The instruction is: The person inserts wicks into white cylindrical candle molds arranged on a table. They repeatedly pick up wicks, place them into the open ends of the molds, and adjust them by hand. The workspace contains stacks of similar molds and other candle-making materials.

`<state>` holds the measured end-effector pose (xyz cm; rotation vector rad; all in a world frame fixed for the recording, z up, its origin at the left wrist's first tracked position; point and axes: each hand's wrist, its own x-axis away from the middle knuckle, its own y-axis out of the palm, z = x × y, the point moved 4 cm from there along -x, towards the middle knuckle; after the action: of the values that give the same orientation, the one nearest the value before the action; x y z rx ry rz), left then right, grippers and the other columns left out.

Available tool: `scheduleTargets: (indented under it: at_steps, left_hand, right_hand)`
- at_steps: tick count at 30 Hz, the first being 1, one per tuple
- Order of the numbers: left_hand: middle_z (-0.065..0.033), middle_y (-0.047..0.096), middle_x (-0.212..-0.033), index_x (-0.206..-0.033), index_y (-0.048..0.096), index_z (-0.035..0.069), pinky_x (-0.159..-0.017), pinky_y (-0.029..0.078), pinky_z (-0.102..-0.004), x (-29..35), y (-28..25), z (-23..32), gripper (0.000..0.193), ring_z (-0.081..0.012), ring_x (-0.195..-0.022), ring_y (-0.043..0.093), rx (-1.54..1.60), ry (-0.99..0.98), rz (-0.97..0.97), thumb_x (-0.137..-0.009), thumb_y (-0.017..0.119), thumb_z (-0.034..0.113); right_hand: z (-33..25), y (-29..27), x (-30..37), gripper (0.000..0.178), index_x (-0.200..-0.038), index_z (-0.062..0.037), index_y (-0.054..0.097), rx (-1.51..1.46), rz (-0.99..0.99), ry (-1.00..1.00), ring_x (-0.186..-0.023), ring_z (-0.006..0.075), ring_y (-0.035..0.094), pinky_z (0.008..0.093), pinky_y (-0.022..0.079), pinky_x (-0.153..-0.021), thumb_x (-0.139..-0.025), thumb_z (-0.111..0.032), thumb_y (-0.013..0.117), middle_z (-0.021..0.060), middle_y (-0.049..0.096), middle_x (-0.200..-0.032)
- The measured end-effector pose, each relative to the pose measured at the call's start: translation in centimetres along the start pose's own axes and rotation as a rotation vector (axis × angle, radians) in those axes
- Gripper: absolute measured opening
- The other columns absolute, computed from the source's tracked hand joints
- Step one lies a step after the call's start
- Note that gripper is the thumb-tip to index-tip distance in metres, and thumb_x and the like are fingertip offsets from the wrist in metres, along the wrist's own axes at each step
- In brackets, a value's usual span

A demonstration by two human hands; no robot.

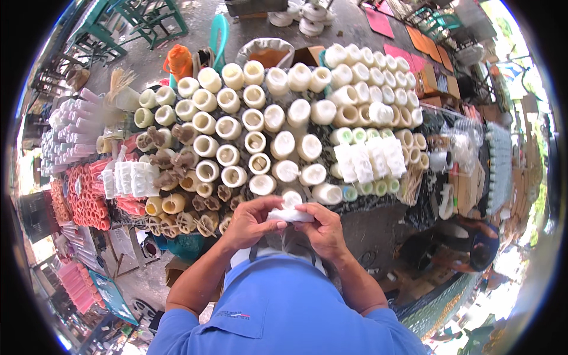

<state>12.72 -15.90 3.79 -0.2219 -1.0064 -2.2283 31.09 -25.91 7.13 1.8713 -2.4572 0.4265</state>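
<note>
Close in front of my body, both hands hold a small white piece (290,216) with an uneven edge; its exact kind is hard to make out. My left hand (255,221) pinches its left end between thumb and fingers. At its right end my right hand (323,226) grips it the same way. Just beyond the fingers stands a cream candle-like cylinder (291,199), partly covered by the hands. Rows of similar cream cylinders (254,142) fill the table ahead, some hollow and some with filled white tops.
White moulded pieces (370,160) lie over cylinders on the right; another white stack (130,178) is at left. Brown figures (171,160) and pink tubes (89,195) stand left. A sack (269,52) stands beyond the table. Another person (482,245) is at lower right.
</note>
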Motion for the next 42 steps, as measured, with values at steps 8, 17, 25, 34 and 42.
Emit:
scheduleTargets:
  at_steps: [8,17,25,34,42]
  left_hand:
    - [-0.0115,0.081,-0.107,-0.122,0.077,-0.007,-0.084,0.064,-0.0282,-3.4,-5.8,5.4,0.028,-0.0142,-0.093,0.077,-0.271,0.087,0.130,-0.095,0.081,-0.002]
    - [-0.0112,0.082,-0.103,-0.117,0.080,-0.001,-0.081,0.061,-0.0283,-9.5,-11.7,13.3,0.030,-0.0103,-0.090,0.075,-0.464,0.215,0.126,-0.089,0.088,0.006]
    - [-0.0103,0.080,-0.111,-0.122,0.076,-0.006,-0.087,0.062,-0.0274,-13.9,-14.9,16.0,0.029,-0.0111,-0.101,0.074,-0.274,0.094,0.089,-0.094,0.082,-0.001]
    - [-0.0081,0.079,-0.112,-0.136,0.070,-0.003,-0.094,0.059,-0.0285,-15.3,-16.4,17.8,0.048,-0.0105,-0.104,0.071,-0.299,0.184,0.128,-0.091,0.088,0.003]
    - [-0.0089,0.080,-0.111,-0.136,0.071,-0.001,-0.088,0.060,-0.0274,-15.4,-17.3,17.7,0.048,-0.0099,-0.100,0.073,-0.379,0.214,0.158,-0.090,0.086,0.001]
  right_hand:
    - [-0.2,3.9,-8.4,0.030,-0.122,0.0010,0.079,-0.095,-0.075,0.158,-0.094,0.0170,0.077,0.0317,0.062,-0.083,-0.094,-0.007,0.085,0.0140,0.081,-0.115]
    - [-0.6,6.6,-19.0,0.037,-0.132,0.0026,0.073,-0.201,-0.114,0.269,-0.097,0.0153,0.078,0.0317,0.063,-0.084,-0.097,-0.007,0.083,0.0156,0.080,-0.115]
    - [-3.0,7.9,-25.8,0.032,-0.125,0.0028,0.075,0.116,-0.092,-0.104,-0.091,0.0172,0.078,0.0303,0.063,-0.079,-0.093,0.002,0.082,0.0154,0.080,-0.107]
    - [-3.0,8.7,-28.4,0.035,-0.126,0.0000,0.077,0.034,-0.107,0.039,-0.094,0.0138,0.078,0.0300,0.062,-0.085,-0.092,-0.007,0.086,0.0130,0.083,-0.108]
    - [-2.2,9.3,-29.0,0.034,-0.122,0.0009,0.079,-0.032,-0.120,0.124,-0.096,0.0143,0.077,0.0299,0.062,-0.084,-0.091,-0.006,0.088,0.0130,0.083,-0.108]
